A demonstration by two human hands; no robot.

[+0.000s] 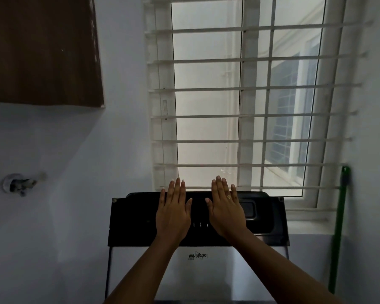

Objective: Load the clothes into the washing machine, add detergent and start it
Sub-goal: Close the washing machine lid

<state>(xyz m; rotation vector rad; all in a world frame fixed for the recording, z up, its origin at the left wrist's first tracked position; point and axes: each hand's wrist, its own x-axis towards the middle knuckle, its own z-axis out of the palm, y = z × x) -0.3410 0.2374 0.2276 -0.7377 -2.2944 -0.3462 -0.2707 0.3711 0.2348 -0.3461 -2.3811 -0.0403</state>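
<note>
Head view: green pole (338,233) leans beside washing machine (132,218), barred window (206,95) behind.

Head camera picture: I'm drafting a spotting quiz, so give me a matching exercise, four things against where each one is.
Things:
1. green pole
2. brown panel
3. metal wall fitting
4. ring

Places:
A. on a finger of the right hand
B. top left corner of the view
C. leaning just right of the window
D. low on the wall, far left

Pairs: 1-C, 2-B, 3-D, 4-A
</note>
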